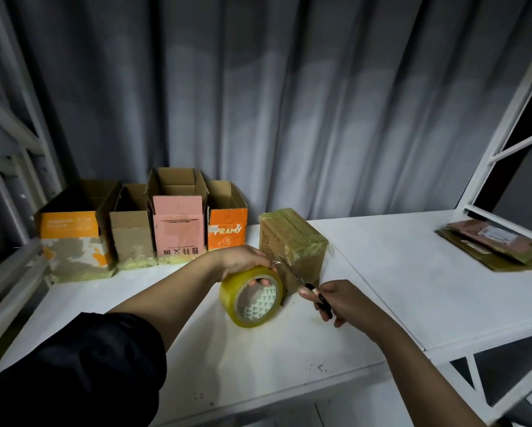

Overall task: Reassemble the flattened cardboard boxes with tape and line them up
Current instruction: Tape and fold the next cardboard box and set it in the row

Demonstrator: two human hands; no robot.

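A brown cardboard box (292,238) wrapped in clear yellowish tape stands on the white table (397,272), bottom up. My left hand (243,260) grips a big roll of yellowish tape (252,298), fingers through its core, just left of the box. A strip of tape runs from the roll to the box. My right hand (341,303) holds black-handled scissors (304,286) with the blades at that strip. Several open boxes stand in a row at the back left: an orange one (73,238), a plain brown one (132,235), a pink one (178,229) and an orange printed one (227,226).
A stack of flattened cardboard boxes (495,248) lies at the right end of the table. A grey curtain hangs behind. White metal frames (505,143) stand at the right, grey shelving at the left.
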